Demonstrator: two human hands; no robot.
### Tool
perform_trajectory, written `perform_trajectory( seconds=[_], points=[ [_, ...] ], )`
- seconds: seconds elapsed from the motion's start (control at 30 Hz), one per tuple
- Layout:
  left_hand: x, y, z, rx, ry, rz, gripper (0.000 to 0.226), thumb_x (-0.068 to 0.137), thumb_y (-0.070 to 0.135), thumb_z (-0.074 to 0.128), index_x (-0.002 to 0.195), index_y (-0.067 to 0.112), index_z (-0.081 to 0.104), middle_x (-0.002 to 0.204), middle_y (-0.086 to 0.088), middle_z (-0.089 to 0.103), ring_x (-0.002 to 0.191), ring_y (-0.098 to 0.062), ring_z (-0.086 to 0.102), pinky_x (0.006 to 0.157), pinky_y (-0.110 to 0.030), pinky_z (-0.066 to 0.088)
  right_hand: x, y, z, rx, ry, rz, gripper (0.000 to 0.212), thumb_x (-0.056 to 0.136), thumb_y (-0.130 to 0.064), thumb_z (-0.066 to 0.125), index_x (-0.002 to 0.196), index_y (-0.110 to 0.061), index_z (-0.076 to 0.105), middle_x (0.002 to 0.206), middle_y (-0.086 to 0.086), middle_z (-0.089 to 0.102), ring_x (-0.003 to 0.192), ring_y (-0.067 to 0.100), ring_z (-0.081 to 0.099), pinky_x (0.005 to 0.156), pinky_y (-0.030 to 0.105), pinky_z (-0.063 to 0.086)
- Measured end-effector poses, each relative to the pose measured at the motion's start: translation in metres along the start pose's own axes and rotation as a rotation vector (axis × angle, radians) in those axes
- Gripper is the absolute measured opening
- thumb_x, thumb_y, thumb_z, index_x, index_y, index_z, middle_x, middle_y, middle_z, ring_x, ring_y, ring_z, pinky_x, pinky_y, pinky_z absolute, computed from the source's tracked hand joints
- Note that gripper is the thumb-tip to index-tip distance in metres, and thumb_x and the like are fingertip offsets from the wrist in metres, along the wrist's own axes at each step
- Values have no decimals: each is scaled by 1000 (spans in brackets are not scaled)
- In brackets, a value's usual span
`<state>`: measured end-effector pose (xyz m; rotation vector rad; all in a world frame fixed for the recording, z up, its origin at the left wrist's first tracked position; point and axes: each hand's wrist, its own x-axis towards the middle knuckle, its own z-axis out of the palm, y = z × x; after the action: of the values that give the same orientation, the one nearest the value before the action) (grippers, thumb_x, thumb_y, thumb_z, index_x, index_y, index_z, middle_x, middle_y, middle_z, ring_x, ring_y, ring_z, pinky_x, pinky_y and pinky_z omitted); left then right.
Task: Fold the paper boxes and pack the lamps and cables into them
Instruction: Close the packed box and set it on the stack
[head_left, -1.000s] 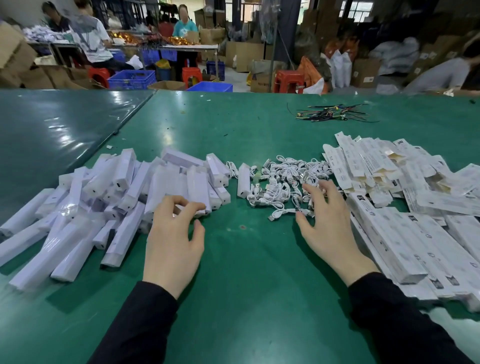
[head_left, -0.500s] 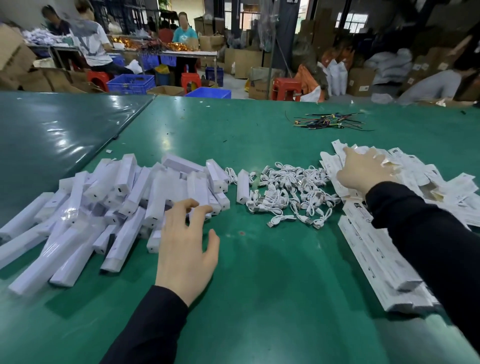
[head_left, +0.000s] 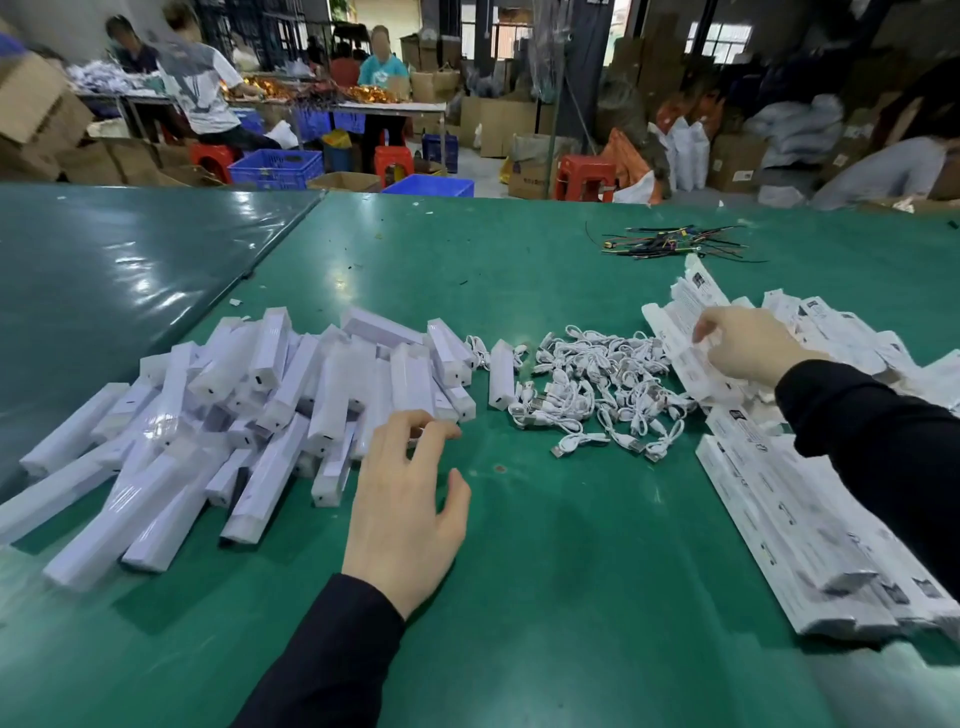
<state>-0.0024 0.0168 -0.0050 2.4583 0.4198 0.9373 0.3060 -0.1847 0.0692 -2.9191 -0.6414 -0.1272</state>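
Lamps, white plastic bars in clear wrap (head_left: 270, 410), lie heaped left, just beyond my relaxed, empty left hand (head_left: 408, 512). White coiled cables (head_left: 597, 395) sit centre. My right hand (head_left: 753, 345) pinches a flat white printed paper box (head_left: 691, 322), long axis pointing away.

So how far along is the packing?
Barely begun. No folded box is visible. The right hand pinches one flat box from the pile; the left hand hovers open beside the lamps. Lamps and cables all lie unpacked.
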Motion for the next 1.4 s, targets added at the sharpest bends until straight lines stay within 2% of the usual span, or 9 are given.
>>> perform_trajectory(
  seconds=[0.2,0.33,0.57,0.7,0.8,0.97,1.1,1.27,1.4],
  points=[
    [-1,1,-1,-36,-6,-13,28,84,3,64,111,10,61,109,-1,50,98,-17,46,70,-41,52,-27,-48,-21,86,140,-157,27,90,-5,51,102,-28,58,128,15,57,77,28,58,65,30,44],
    [-3,2,1,-65,-12,-10,29,84,2,63,111,11,61,109,1,50,96,-15,48,79,-34,49,-63,-88,-12,264,-4,-245,27,90,-6,55,103,-30,60,139,10,53,47,12,50,34,14,34],
    [-6,5,-2,-132,-22,-37,35,86,6,60,119,16,58,115,4,51,105,-11,52,88,-23,43,-113,-102,34,410,-152,-193,64,87,-47,64,140,-33,31,122,-4,54,70,16,63,72,31,43],
    [-8,7,-1,-135,-28,-31,37,86,7,61,120,17,56,115,5,50,105,-8,49,86,-19,40,-119,-94,48,583,-137,-96,90,88,-29,64,153,-26,2,149,7,41,102,24,50,79,27,36],
    [-8,9,0,-145,-46,-35,37,86,7,61,121,17,55,114,6,51,104,-6,48,87,-17,39,-130,-89,50,578,-34,-95,81,90,-25,58,153,-25,8,130,7,55,84,19,47,58,17,32],
    [-10,16,0,-223,-31,-67,31,85,16,66,114,22,57,109,12,56,102,-1,52,87,-15,40,-150,-86,37,584,212,-97,71,92,-27,58,151,-16,19,128,5,60,93,21,64,69,20,43],
    [-10,33,-4,-696,-99,-278,37,75,47,66,108,30,64,109,14,69,108,-5,62,85,-18,47,-185,-114,23,1265,-298,-123,42,86,-28,58,125,-18,50,83,1,72,66,19,68,55,19,48],
    [-3,33,-13,-1159,-204,-538,52,72,38,79,114,12,66,112,-8,73,110,-26,66,93,-41,54,-213,-133,38,1149,-564,-412,35,87,-40,56,121,-32,48,67,0,65,58,21,67,55,27,48],
    [1,31,-22,-1361,-222,-649,54,69,24,72,117,2,65,108,-17,72,102,-25,70,75,-30,59,-218,-135,36,1311,-749,-380,32,94,-36,50,124,-26,46,75,5,67,62,26,67,55,26,47]
  ],
)
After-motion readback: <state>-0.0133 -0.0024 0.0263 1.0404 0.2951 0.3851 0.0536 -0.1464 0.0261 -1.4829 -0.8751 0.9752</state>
